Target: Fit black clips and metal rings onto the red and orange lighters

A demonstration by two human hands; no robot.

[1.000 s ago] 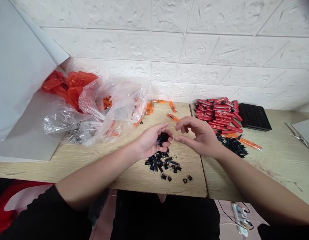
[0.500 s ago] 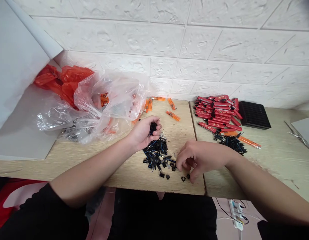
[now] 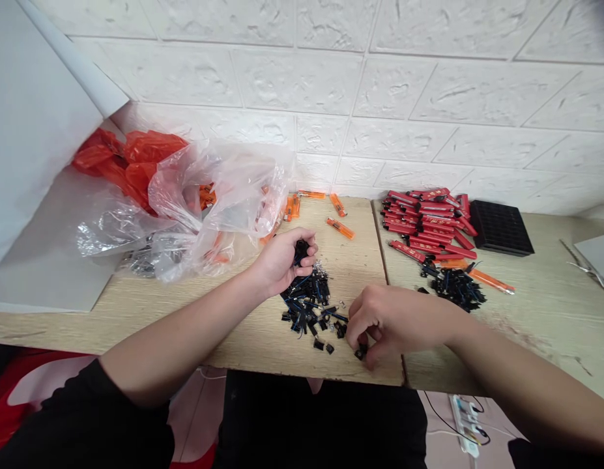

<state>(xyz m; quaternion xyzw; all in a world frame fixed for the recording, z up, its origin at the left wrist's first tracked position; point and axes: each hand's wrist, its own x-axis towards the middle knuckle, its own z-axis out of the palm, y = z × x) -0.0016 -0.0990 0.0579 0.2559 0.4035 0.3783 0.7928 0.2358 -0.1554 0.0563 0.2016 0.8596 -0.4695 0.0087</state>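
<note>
My left hand (image 3: 281, 258) is curled round a clump of small black parts, resting just above the pile of small black parts (image 3: 309, 307) on the wooden table (image 3: 243, 326). My right hand (image 3: 387, 322) is down on the table at the pile's right edge, fingers pinched on a loose black piece (image 3: 361, 352) near the table's front edge. A couple more loose black pieces (image 3: 324, 346) lie just left of it.
A stack of red lighters (image 3: 426, 221) and a second heap of black parts (image 3: 455, 286) lie to the right, with a black tray (image 3: 500, 227) behind. Clear plastic bags (image 3: 218, 202) and orange lighters (image 3: 338, 227) sit at the back left. A power strip (image 3: 465, 423) lies on the floor.
My right hand dropped from mid-air beside the left hand down to the loose pieces at the table's front. The left hand moved slightly back with its handful.
</note>
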